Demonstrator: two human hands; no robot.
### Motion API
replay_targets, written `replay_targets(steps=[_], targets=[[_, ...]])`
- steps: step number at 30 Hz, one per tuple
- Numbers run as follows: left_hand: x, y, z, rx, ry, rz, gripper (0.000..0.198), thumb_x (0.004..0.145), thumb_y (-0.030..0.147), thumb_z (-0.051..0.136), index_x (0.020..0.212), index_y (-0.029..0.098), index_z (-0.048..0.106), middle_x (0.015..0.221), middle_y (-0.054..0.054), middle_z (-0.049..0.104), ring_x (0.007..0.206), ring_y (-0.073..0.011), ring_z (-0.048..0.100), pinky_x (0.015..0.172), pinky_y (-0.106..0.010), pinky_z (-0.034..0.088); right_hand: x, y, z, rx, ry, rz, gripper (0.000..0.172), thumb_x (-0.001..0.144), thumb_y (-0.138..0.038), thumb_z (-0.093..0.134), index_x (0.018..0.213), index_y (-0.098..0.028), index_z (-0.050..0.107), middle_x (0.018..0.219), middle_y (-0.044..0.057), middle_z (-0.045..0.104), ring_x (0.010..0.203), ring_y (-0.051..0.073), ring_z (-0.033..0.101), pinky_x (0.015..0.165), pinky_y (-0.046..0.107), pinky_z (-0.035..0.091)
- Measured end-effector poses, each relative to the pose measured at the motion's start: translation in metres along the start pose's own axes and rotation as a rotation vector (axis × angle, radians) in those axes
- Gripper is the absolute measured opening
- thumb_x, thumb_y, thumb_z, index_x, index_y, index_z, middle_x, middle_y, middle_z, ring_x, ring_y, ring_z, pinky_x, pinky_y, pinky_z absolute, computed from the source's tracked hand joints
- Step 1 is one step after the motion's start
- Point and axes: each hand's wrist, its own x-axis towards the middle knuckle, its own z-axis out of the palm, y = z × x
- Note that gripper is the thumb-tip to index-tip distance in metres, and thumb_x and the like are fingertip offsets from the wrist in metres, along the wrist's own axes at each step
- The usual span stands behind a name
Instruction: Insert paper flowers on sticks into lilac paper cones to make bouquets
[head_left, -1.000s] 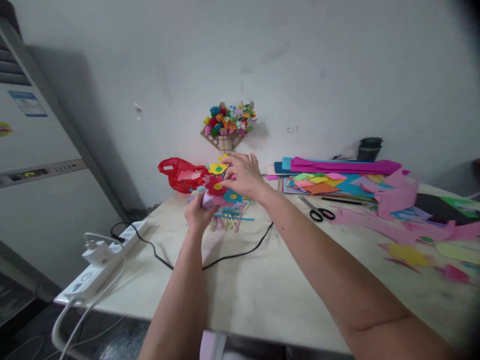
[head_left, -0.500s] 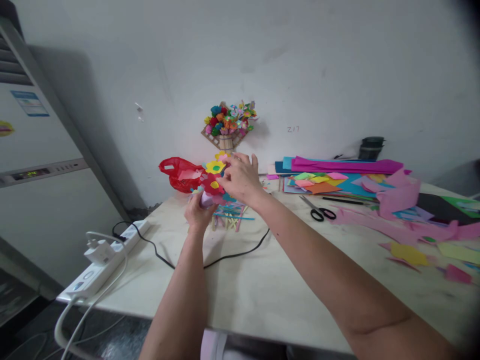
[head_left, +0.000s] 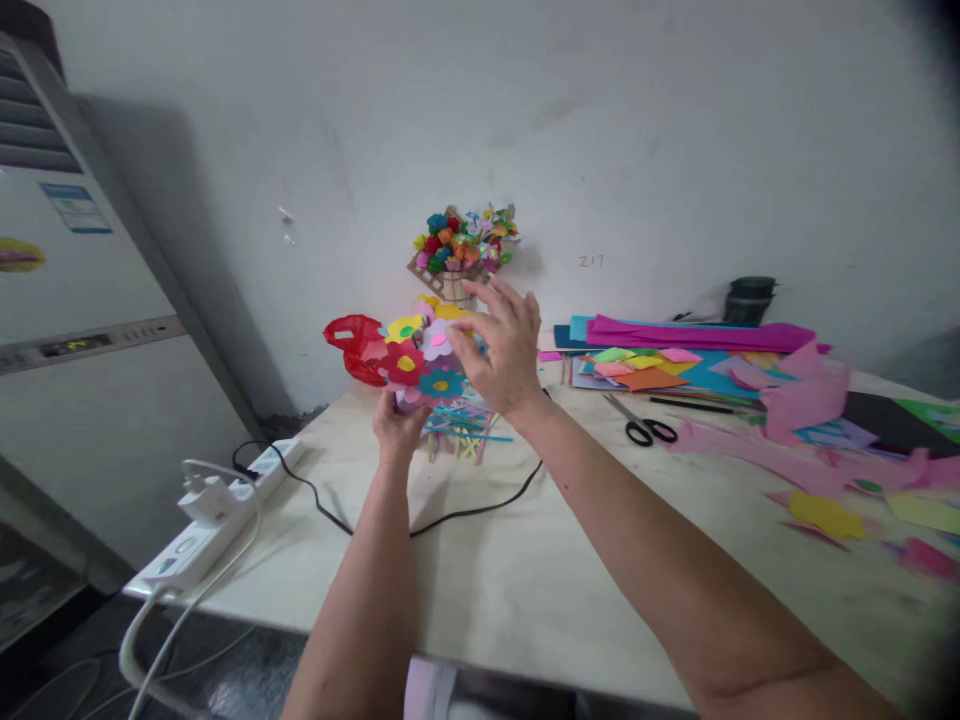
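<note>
With clock directions taken from the bouquet of paper flowers (head_left: 405, 362), a white power strip (head_left: 184, 555) is set at 8 o'clock, along the edge of the tabletop (head_left: 540, 580), with a white charger (head_left: 206, 502) plugged in. Towards 4 o'clock, a yellow paper cutout (head_left: 826, 516) is seen well apart, and a black cord (head_left: 480, 506) is looped across at about 6 o'clock. The bouquet is held above the tabletop in front of the person; its base is gripped by the left hand (head_left: 400, 425), curled around it at 7 o'clock. The right hand (head_left: 504, 345) is held at 3 o'clock with thumb and fingers spread, and nothing is seen in its grasp; whether the flowers are touched by its thumb cannot be told. Narrow paper strips (head_left: 469, 432) are heaped at 5 o'clock, beyond the cord. Between 3 and 4 o'clock, black-handled scissors (head_left: 640, 428) are laid just beside a black pencil (head_left: 691, 405). A red plastic bag (head_left: 354, 345) is partly hidden at 9 o'clock, while a folded magenta sheet (head_left: 697, 335) and a dark lidded jar (head_left: 750, 300) are placed towards 3 o'clock. At 12 o'clock, a second flower arrangement (head_left: 457, 247) is displayed against the wall (head_left: 637, 130).
</note>
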Motion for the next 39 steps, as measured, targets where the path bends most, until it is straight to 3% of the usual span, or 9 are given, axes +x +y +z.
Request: replay_targets(steps=[3,6,11,18,24,27,33,39], targets=[[0.002,0.005,0.000,-0.247,0.052,-0.090,0.055,0.049,0.039,0.078,0.096,0.017,0.061,0.086,-0.003,0.066,0.078,-0.0179,0.061,0.073,-0.029,0.049,-0.005,0.015,0.004,0.107,0.146,0.056,0.022,0.088,-0.033,0.048,0.081,-0.023,0.067,0.122,0.004,0.061,0.121,0.023,0.046,0.109,0.046,0.021],[0.004,0.009,-0.001,-0.357,0.076,-0.123,0.051,0.048,0.036,0.079,0.093,0.017,0.062,0.089,-0.004,0.067,0.083,-0.0184,0.062,0.076,-0.029,0.049,-0.015,0.031,0.015,0.165,0.162,0.176,0.019,0.085,-0.029,0.050,0.076,-0.021,0.066,0.106,0.005,0.068,0.105,0.021,0.056,0.099,0.040,0.034],[0.006,0.010,-0.008,-0.488,0.103,-0.253,0.049,0.047,0.032,0.082,0.089,0.016,0.062,0.084,-0.003,0.066,0.078,-0.0167,0.061,0.073,-0.029,0.049,-0.035,0.041,0.033,0.170,-0.071,0.325,0.018,0.084,-0.023,0.050,0.078,-0.019,0.066,0.094,0.006,0.070,0.094,0.020,0.061,0.086,0.032,0.042],[0.010,0.012,-0.015,-0.755,-0.005,-0.279,0.066,0.044,0.027,0.084,0.103,0.023,0.056,0.096,-0.002,0.065,0.083,-0.0155,0.063,0.074,-0.027,0.052,-0.050,0.040,0.047,0.098,-0.405,0.483,0.021,0.083,-0.025,0.050,0.090,-0.020,0.068,0.096,0.004,0.071,0.090,0.019,0.063,0.076,0.028,0.042],[0.005,0.015,-0.019,-0.863,-0.241,-0.374,0.054,0.046,0.039,0.083,0.092,0.022,0.060,0.081,-0.003,0.068,0.062,-0.0141,0.062,0.058,-0.027,0.052,-0.055,0.041,0.052,0.032,-0.549,0.450,0.024,0.084,-0.031,0.050,0.093,-0.019,0.069,0.095,0.006,0.071,0.089,0.020,0.064,0.073,0.027,0.043],[0.002,0.016,-0.021,-0.898,-0.299,-0.409,0.052,0.045,0.040,0.084,0.088,0.022,0.062,0.077,-0.003,0.068,0.058,-0.0141,0.061,0.054,-0.028,0.051,-0.057,0.041,0.054,0.034,-0.616,0.429,0.026,0.083,-0.031,0.049,0.094,-0.019,0.070,0.095,0.007,0.072,0.089,0.020,0.065,0.072,0.027,0.043],[0.002,0.013,-0.016,-0.900,-0.250,-0.432,0.052,0.039,0.030,0.088,0.084,0.019,0.065,0.079,-0.002,0.068,0.067,-0.0143,0.063,0.065,-0.028,0.054,-0.052,0.053,0.051,0.048,-0.589,0.513,0.026,0.082,-0.030,0.049,0.093,-0.020,0.070,0.097,0.007,0.073,0.092,0.021,0.065,0.075,0.027,0.044],[0.006,0.009,-0.009,-0.832,-0.178,-0.394,0.053,0.037,0.024,0.088,0.085,0.018,0.065,0.080,-0.001,0.069,0.072,-0.0145,0.065,0.070,-0.025,0.053,-0.043,0.093,0.039,0.012,-0.365,0.688,0.027,0.083,-0.027,0.048,0.096,-0.019,0.070,0.101,0.005,0.072,0.097,0.018,0.063,0.079,0.025,0.044]])
